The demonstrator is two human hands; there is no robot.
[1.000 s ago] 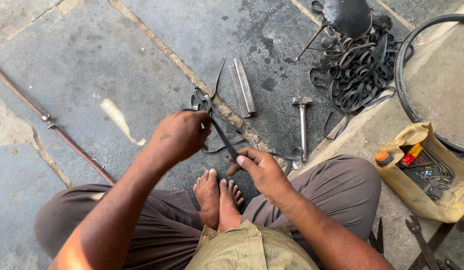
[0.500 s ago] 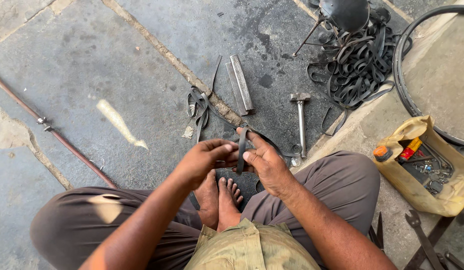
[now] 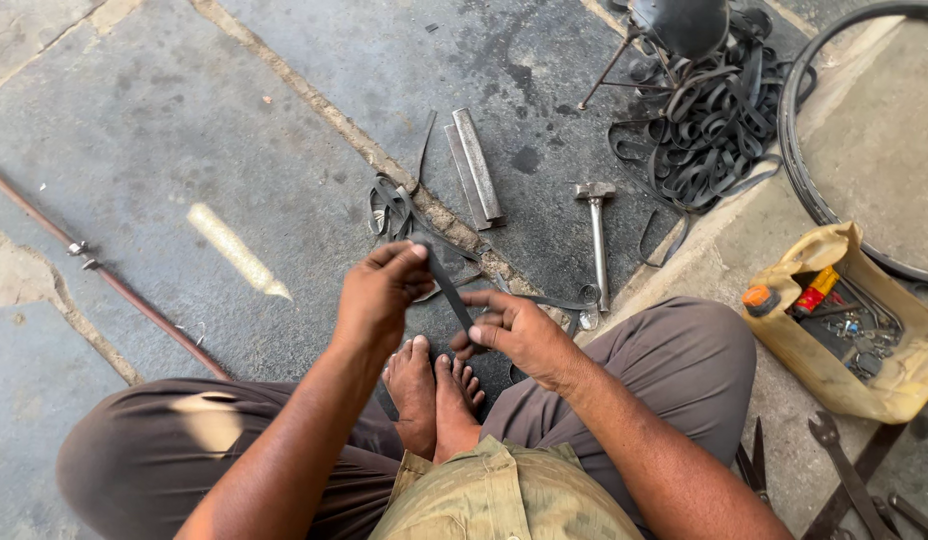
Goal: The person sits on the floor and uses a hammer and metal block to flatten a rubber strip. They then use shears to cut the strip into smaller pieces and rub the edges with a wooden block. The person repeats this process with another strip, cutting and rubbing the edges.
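I squat on a stone floor with my bare feet (image 3: 434, 395) together below my hands. A short black rubber strip (image 3: 448, 293) is stretched between both hands. My left hand (image 3: 381, 293) pinches its upper end between thumb and fingers. My right hand (image 3: 514, 332) grips its lower end, fingers curled. Just beyond my hands lie more black rubber strips (image 3: 392, 208) on the floor.
A hammer (image 3: 597, 235) and two flat metal bars (image 3: 474, 165) lie ahead. A heap of black rubber bands (image 3: 709, 120) and a tyre (image 3: 814, 170) sit at the upper right. A cut yellow container (image 3: 849, 325) holds small tools. A thin pipe (image 3: 104, 275) crosses the left; wrenches (image 3: 844, 480) lie at the lower right.
My left hand came back from the strips on the floor toward my feet. Both hands rose slightly and now hold the black strip taut between them.
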